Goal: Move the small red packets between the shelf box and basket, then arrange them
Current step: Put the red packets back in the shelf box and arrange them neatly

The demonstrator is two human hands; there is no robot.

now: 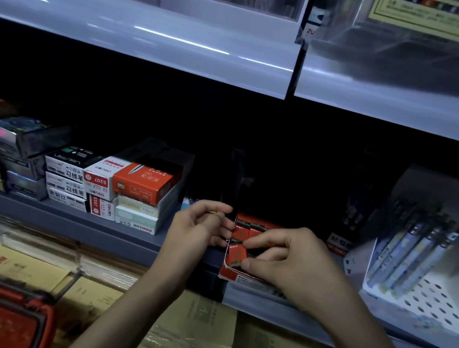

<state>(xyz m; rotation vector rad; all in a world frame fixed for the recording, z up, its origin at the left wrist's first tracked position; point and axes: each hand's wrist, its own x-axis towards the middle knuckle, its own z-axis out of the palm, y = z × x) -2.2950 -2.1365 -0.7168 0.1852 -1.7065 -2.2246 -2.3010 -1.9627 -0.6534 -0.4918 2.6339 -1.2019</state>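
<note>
A red shelf box (230, 274) sits at the front edge of the grey shelf, with several small red packets (254, 226) standing in it. My right hand (292, 265) pinches one small red packet (235, 254) between thumb and forefinger at the front of the box. My left hand (201, 227) rests against the box's left side, its fingers curled on the dark left wall. A red basket (2, 315) shows at the bottom left, well below and left of the box.
Stacked stationery boxes (127, 190) stand left of the red box. A white display of pens (415, 259) stands to the right. A grey shelf (140, 35) overhangs above. Packs of paper and notebooks (95, 295) lie on the lower level.
</note>
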